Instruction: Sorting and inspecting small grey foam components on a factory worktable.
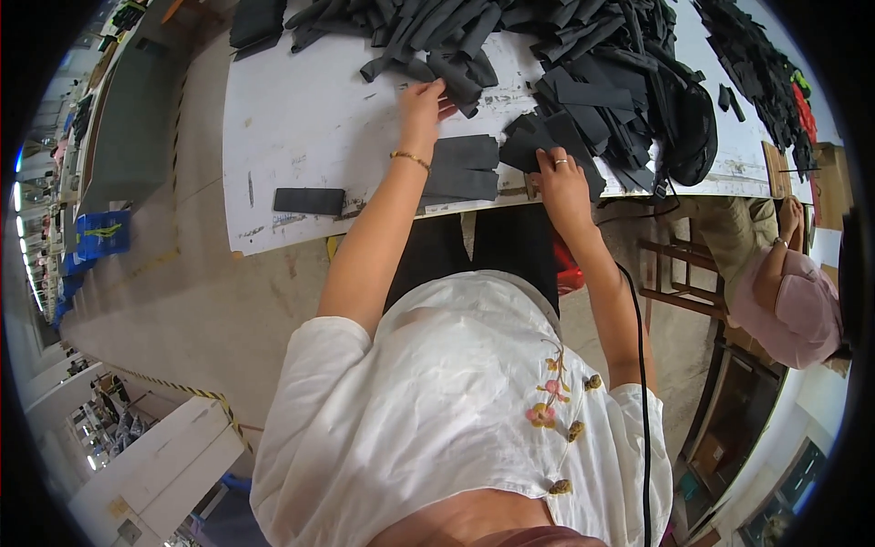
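My left hand (425, 111) reaches over the white table beside a curled black fabric strip (458, 84) at the near edge of the heap. Its fingers are slightly apart, and I cannot see anything held in them. Close to the table's front edge, my right hand (563, 187) is closed on black fabric pieces (540, 139), its fingertips on their near edge. Between my hands lies a flat stack of black fabric strips (463, 169). A separate small black fabric stack (310, 201) sits to the left, near the front edge.
A large heap of loose black strips (428, 27) covers the far side of the white table (283, 109). To its right lies a black bag (690, 128). A black cable (643, 401) runs down past my right arm. Another person (793, 301) sits at the right by a wooden stool (684, 273).
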### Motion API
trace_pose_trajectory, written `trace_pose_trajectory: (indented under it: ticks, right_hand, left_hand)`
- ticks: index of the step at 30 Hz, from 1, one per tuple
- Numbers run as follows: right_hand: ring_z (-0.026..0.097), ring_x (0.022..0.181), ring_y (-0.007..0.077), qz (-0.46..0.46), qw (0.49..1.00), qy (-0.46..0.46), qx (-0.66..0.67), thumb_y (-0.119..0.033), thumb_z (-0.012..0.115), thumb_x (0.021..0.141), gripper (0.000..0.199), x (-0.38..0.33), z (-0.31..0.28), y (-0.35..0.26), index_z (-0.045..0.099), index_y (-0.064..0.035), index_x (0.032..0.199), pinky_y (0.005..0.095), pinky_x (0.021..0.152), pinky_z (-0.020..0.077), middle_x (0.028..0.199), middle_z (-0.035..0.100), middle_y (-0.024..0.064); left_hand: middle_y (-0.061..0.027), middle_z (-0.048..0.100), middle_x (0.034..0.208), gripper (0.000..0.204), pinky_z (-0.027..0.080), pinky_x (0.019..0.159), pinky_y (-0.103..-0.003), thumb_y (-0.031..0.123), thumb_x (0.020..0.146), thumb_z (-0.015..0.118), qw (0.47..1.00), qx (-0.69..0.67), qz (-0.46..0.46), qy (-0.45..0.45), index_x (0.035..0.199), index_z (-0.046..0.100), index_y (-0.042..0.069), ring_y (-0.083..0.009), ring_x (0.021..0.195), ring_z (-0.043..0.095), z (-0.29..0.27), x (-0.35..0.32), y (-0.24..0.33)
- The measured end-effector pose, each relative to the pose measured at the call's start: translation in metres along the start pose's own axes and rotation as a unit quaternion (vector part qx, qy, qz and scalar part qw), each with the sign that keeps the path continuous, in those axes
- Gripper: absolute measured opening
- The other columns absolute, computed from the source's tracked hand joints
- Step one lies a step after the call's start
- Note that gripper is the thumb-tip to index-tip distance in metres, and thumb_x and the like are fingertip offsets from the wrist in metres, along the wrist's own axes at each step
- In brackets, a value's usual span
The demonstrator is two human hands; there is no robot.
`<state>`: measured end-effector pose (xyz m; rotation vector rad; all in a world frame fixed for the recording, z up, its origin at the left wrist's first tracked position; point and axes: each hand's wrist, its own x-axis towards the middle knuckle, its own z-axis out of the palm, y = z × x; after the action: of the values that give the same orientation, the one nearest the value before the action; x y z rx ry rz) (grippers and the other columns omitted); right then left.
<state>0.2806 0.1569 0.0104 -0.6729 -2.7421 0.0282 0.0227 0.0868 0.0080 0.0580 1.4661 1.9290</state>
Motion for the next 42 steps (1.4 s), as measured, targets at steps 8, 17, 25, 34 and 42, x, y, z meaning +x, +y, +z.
trace_pose_trajectory:
  ticks: [8,17,25,34,42]
  right_hand:
    - [0.055,0.092,0.0244,-0.048,0.997,0.009,-0.065,-0.021,0.064,0.082,0.035,0.004,0.001,-0.014,0.061,-0.0007,0.110,0.0371,0.074,0.0440,0.099,0.055,0.0084]
    - [0.054,0.094,0.0240,-0.100,0.981,-0.049,-0.158,-0.017,0.058,0.085,0.034,-0.007,0.016,-0.016,0.059,-0.0001,0.115,0.0359,0.076,0.0434,0.104,0.055,0.0098]
    - [0.047,0.108,0.0265,-0.031,0.999,-0.032,0.002,-0.039,0.068,0.078,0.061,-0.044,-0.017,-0.043,0.056,0.0020,0.122,0.0425,0.087,0.0409,0.121,0.049,0.0109]
    - [0.056,0.100,0.0257,-0.095,0.978,0.016,0.187,-0.003,0.064,0.075,0.027,-0.039,-0.010,0.002,0.069,-0.0041,0.101,0.0376,0.084,0.0444,0.106,0.061,0.0069]
    - [0.062,0.087,0.0283,0.053,0.911,0.228,0.340,0.002,0.058,0.088,0.015,0.017,-0.002,0.008,0.066,-0.0022,0.100,0.0337,0.078,0.0486,0.097,0.063,0.0132]
  left_hand:
    - [-0.0175,0.062,0.098,0.015,0.059,0.074,-0.041,0.006,0.097,0.048,0.994,-0.090,-0.060,0.009,0.102,0.055,-0.006,-0.0286,0.085,0.065,-0.031,-0.007,0.001]
    - [-0.0222,0.057,0.104,0.023,0.054,0.090,-0.054,0.010,0.098,0.044,0.953,-0.237,-0.190,0.002,0.104,0.052,-0.011,-0.0379,0.102,0.057,0.038,-0.010,0.036]
    - [-0.0298,0.056,0.112,0.028,0.061,0.073,-0.045,0.010,0.098,0.049,0.899,-0.396,-0.186,0.003,0.116,0.048,-0.011,-0.0373,0.085,0.064,0.046,0.008,0.022]
    - [-0.0236,0.062,0.099,0.021,0.058,0.072,-0.039,0.009,0.094,0.059,0.869,-0.441,-0.125,-0.183,0.107,0.052,-0.005,-0.0327,0.083,0.064,0.084,0.005,0.079]
    - [-0.0207,0.063,0.103,0.021,0.052,0.072,-0.043,0.020,0.103,0.041,0.953,-0.284,-0.020,-0.100,0.115,0.050,0.005,-0.0323,0.088,0.063,0.048,-0.033,0.070]
